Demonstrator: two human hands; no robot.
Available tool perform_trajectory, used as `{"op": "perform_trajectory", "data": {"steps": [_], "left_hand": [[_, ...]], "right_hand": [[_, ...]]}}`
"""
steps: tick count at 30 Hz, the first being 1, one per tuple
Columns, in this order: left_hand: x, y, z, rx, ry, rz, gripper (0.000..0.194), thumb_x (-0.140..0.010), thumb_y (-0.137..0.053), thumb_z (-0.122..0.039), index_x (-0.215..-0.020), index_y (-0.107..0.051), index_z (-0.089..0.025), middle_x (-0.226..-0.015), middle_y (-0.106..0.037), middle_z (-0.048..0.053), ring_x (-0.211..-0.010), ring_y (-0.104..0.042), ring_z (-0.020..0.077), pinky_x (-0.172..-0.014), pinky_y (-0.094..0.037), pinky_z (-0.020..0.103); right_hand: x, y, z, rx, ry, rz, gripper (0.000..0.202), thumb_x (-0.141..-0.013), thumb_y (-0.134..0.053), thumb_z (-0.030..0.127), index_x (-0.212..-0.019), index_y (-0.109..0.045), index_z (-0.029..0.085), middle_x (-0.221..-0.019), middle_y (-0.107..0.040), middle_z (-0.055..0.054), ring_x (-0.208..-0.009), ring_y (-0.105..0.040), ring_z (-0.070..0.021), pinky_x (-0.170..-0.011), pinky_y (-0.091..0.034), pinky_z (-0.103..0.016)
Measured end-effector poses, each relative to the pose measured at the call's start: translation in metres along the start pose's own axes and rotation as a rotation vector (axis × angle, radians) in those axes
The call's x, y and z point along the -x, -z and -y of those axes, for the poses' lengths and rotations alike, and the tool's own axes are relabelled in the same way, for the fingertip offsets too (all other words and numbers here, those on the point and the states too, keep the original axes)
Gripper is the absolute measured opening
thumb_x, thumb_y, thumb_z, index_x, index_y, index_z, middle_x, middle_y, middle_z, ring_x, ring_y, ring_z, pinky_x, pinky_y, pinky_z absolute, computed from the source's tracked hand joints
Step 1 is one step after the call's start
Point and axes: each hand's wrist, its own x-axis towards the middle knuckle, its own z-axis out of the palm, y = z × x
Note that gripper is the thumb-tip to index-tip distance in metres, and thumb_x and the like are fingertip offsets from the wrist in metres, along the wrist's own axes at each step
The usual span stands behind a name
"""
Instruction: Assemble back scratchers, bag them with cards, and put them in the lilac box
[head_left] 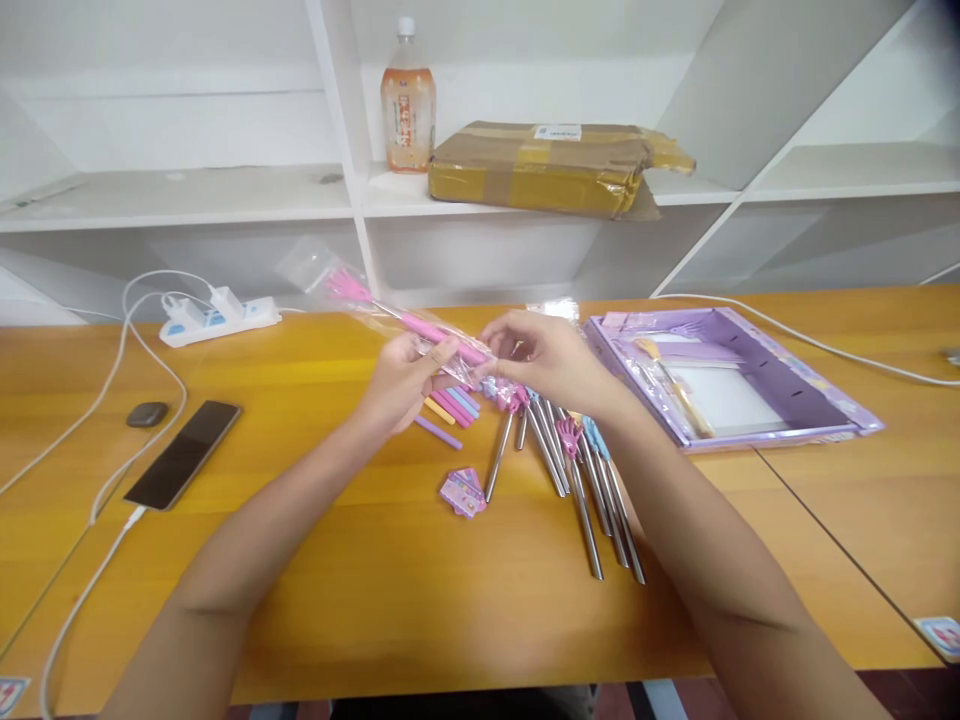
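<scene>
A pink back scratcher (427, 327) with a hand-shaped head lies inside a clear plastic bag, held above the table. My left hand (409, 380) grips its pink handle through the plastic. My right hand (551, 355) pinches the bag's lower end, close to the handle's tip. Beneath my hands lie loose coloured handle tubes (454, 405) in pink, blue, orange and purple. Several metal rods (581, 510) with pink, blue and yellow hand-shaped heads are spread under my right forearm. A small stack of purple printed cards (463, 493) lies to their left.
An open purple box (810, 395) at the right holds bagged back scratchers, one of them yellow (675, 385). At the left are a phone (184, 455), a small black case (147, 414), and a power strip (219, 322) with white cables. A taped carton (540, 170) and an orange-drink bottle (408, 105) stand on the shelf.
</scene>
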Motion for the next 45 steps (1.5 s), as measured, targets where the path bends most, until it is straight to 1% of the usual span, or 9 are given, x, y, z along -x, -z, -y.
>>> {"op": "perform_trajectory", "data": {"steps": [5,9,13,16,20,25,32,40,45], "left_hand": [[-0.002,0.003,-0.004,-0.037,-0.020,-0.018,0.038,-0.086,-0.092,-0.042,-0.100,-0.071,-0.014,-0.107,-0.083,0.013,-0.095,-0.083,0.0243,-0.083,-0.070,0.035],[-0.007,0.009,-0.012,-0.022,-0.036,-0.042,0.032,-0.088,-0.090,-0.039,-0.097,-0.072,-0.013,-0.105,-0.083,0.014,-0.097,-0.083,0.0248,-0.084,-0.070,0.034],[-0.010,0.012,-0.015,-0.012,-0.001,-0.024,0.027,-0.094,-0.084,-0.038,-0.094,-0.075,-0.012,-0.105,-0.084,0.015,-0.101,-0.083,0.0253,-0.090,-0.069,0.035],[-0.011,0.012,-0.015,0.012,0.058,-0.012,0.024,-0.098,-0.079,-0.035,-0.095,-0.076,-0.012,-0.102,-0.083,0.014,-0.096,-0.083,0.0229,-0.089,-0.069,0.033],[-0.008,0.010,-0.012,0.032,0.128,0.037,0.023,-0.097,-0.080,-0.034,-0.097,-0.075,-0.012,-0.102,-0.082,0.013,-0.092,-0.081,0.0206,-0.086,-0.069,0.033],[-0.004,0.008,-0.004,-0.054,0.149,0.161,0.039,-0.082,-0.095,-0.041,-0.102,-0.075,-0.015,-0.094,-0.079,0.008,-0.081,-0.079,0.0195,-0.079,-0.069,0.034],[-0.004,0.014,0.002,-0.201,0.092,0.300,0.042,-0.086,-0.089,-0.053,-0.104,-0.077,-0.018,-0.098,-0.079,0.010,-0.086,-0.079,0.0226,-0.078,-0.067,0.035],[-0.005,0.015,-0.001,-0.189,0.142,0.255,0.047,-0.082,-0.092,-0.056,-0.103,-0.076,-0.017,-0.091,-0.078,0.009,-0.078,-0.077,0.0211,-0.071,-0.066,0.032],[-0.002,0.014,0.001,-0.185,0.207,0.317,0.042,-0.088,-0.087,-0.056,-0.104,-0.076,-0.019,-0.097,-0.079,0.012,-0.084,-0.080,0.0241,-0.077,-0.068,0.036]], "right_hand": [[0.000,0.005,-0.002,-0.081,0.027,0.058,0.040,-0.095,-0.077,0.058,-0.115,-0.072,0.024,-0.108,-0.076,-0.007,-0.085,-0.069,-0.0200,-0.079,-0.054,-0.037],[0.002,0.022,-0.003,-0.044,0.078,-0.048,0.031,-0.099,-0.074,0.052,-0.089,-0.070,0.024,-0.099,-0.071,-0.006,-0.085,-0.066,-0.0196,-0.080,-0.054,-0.037],[0.004,0.032,0.002,-0.010,0.152,0.084,0.036,-0.096,-0.077,0.060,-0.087,-0.072,0.025,-0.099,-0.070,-0.005,-0.085,-0.066,-0.0198,-0.083,-0.055,-0.039],[0.005,0.029,0.004,-0.010,0.249,0.134,0.038,-0.088,-0.086,0.060,-0.109,-0.078,0.029,-0.114,-0.068,-0.006,-0.088,-0.065,-0.0200,-0.087,-0.058,-0.041],[0.005,0.016,0.006,0.012,0.344,0.079,0.018,-0.098,-0.078,0.049,-0.100,-0.082,0.032,-0.118,-0.065,-0.007,-0.107,-0.065,-0.0245,-0.098,-0.057,-0.045],[0.003,0.003,0.009,0.012,0.298,0.000,0.016,-0.097,-0.079,0.047,-0.093,-0.081,0.031,-0.119,-0.065,-0.007,-0.117,-0.063,-0.0272,-0.108,-0.052,-0.050],[0.000,0.000,0.004,-0.106,0.134,0.126,0.020,-0.092,-0.084,0.046,-0.089,-0.079,0.027,-0.110,-0.066,-0.005,-0.106,-0.065,-0.0236,-0.107,-0.052,-0.048],[0.003,0.014,0.010,-0.219,0.123,0.241,0.019,-0.092,-0.084,0.047,-0.090,-0.080,0.028,-0.123,-0.061,-0.006,-0.115,-0.061,-0.0249,-0.106,-0.053,-0.048],[0.005,0.006,0.014,-0.054,0.096,0.171,0.012,-0.094,-0.081,0.041,-0.096,-0.081,0.029,-0.119,-0.061,-0.006,-0.117,-0.061,-0.0253,-0.110,-0.050,-0.049]]}}
